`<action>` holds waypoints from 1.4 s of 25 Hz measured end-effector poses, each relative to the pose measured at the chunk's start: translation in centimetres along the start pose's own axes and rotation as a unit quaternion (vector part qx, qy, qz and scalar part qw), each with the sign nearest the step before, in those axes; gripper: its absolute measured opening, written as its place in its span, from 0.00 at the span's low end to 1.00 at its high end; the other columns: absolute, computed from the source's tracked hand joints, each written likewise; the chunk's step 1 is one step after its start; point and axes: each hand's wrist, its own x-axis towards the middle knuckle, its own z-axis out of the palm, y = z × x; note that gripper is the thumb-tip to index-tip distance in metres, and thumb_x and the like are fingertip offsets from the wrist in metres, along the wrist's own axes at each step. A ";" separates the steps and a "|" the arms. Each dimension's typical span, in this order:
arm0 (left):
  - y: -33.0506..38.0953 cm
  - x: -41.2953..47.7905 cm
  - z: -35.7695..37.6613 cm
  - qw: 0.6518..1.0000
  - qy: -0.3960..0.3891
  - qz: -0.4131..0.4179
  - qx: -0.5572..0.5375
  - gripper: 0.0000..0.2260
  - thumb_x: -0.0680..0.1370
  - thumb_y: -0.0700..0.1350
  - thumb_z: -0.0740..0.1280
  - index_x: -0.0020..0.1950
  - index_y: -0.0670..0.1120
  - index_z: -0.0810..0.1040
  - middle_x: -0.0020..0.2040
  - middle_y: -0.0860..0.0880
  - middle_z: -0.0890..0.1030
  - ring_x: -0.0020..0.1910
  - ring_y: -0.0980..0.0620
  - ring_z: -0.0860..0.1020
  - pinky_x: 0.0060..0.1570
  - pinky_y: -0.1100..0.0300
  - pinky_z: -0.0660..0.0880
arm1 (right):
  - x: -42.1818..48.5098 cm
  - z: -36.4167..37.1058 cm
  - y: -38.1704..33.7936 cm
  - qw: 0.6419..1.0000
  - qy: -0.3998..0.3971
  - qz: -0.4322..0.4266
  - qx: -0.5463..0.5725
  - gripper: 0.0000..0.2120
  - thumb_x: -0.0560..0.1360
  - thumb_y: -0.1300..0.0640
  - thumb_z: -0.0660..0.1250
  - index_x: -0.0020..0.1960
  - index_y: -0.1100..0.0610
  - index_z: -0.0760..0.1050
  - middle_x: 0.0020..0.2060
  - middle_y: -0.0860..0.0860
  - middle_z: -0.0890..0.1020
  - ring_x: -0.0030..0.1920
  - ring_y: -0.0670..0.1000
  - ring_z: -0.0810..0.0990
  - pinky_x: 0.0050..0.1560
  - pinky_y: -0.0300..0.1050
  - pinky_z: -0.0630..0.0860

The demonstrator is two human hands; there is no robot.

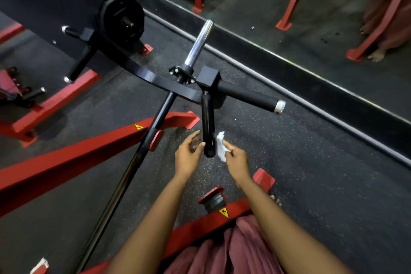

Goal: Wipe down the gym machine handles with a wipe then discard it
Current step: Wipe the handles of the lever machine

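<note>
wipe point(220, 145): white and crumpled, just below the frame's centre; it lies against the 3 o'clock side of the downward handle point(208, 124), at its lower end.
right hand point(236, 160): reaches in from 5 o'clock; its grip pinches the wipe between thumb and fingertips.
downward handle: glossy black bar hanging toward 6 o'clock from a black square block point(208, 77).
left hand point(189, 153): on the handle's 9 o'clock side, grip spread and holding nothing; the thumb tip sits at the handle's edge, and whether it touches cannot be told.
side handle point(246, 95): matte black bar running from the same block toward 4 o'clock, ending in a silver cap.
chrome post point(200, 43): rises toward 12 o'clock from a bolted bracket just beside the block.
lever arm point(144, 73): black and curved, leading off toward 10 o'clock, where a black weight plate point(122, 18) sits.
black rod point(133, 162): slants from under the lever arm toward 7 o'clock.
red frame point(89, 149): beams at 8 o'clock and 6 o'clock, each with a yellow warning sticker.
floor point(311, 162): dark speckled rubber.
skirt point(233, 251): maroon, at the 6 o'clock edge.
</note>
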 end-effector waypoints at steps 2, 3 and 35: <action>1.9 1.0 -0.7 0.985 0.018 0.131 0.113 0.21 0.75 0.41 0.68 0.67 0.45 0.71 0.62 0.47 0.75 0.62 0.53 0.73 0.65 0.60 0.68 | 0.0 -2.0 -2.0 0.998 0.053 -0.036 -0.017 0.20 0.75 0.69 0.55 0.64 0.59 0.72 0.55 0.54 0.80 0.43 0.49 0.79 0.37 0.29 0.69; 3.3 2.0 -1.0 0.968 0.009 0.200 0.154 0.22 0.75 0.42 0.68 0.69 0.44 0.69 0.65 0.46 0.73 0.65 0.53 0.70 0.67 0.62 0.63 | 0.1 -3.1 -3.4 0.994 0.084 -0.069 -0.027 0.20 0.75 0.70 0.55 0.64 0.58 0.73 0.53 0.53 0.80 0.41 0.44 0.78 0.36 0.25 0.68; 8.6 15.9 1.1 0.800 -0.031 0.452 0.393 0.21 0.77 0.51 0.55 0.65 0.40 0.70 0.62 0.42 0.74 0.70 0.41 0.65 0.71 0.46 0.59 | 8.1 -5.3 -11.0 0.801 -0.020 -0.315 -0.509 0.23 0.79 0.64 0.52 0.74 0.57 0.56 0.73 0.52 0.61 0.73 0.51 0.58 0.70 0.41 0.57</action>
